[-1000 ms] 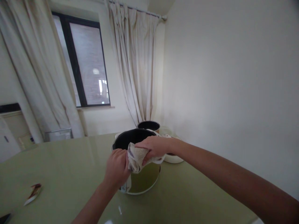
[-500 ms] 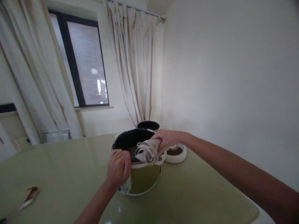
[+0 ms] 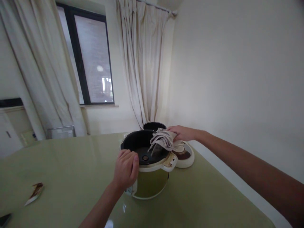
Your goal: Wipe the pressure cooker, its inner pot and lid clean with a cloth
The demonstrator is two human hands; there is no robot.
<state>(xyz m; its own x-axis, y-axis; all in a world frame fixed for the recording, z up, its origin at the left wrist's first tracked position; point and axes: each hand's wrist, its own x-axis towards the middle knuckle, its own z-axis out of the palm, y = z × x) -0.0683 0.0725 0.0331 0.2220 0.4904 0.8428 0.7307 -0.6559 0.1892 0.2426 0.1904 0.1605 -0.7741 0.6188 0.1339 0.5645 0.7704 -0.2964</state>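
Note:
A rice cooker body [image 3: 152, 183] stands upright without a lid on the table, its dark inside showing a small round piece at the bottom. My left hand [image 3: 127, 166] is closed over the near left part of its rim. In my right hand [image 3: 182, 133] is a bunched, light-coloured cloth [image 3: 162, 139], held over the far right side of the rim. The cloth hides part of the opening. Behind the cooker sits a dark inner pot [image 3: 154, 126]. A round white lid [image 3: 186, 158] with a dark middle lies to the right, partly covered by the cooker.
The glossy green table [image 3: 78, 171] reaches to the wall on the right. At the left lie a brown-stained white scrap [image 3: 34, 193] and a dark object [image 3: 5, 219] cut off by the frame. Curtains [image 3: 144, 63] and a window [image 3: 95, 60] are at the back.
My right hand has moved the cloth from the near right rim up and away to the far right, uncovering the cooker's bottom and right handle. My left hand keeps its grip on the rim.

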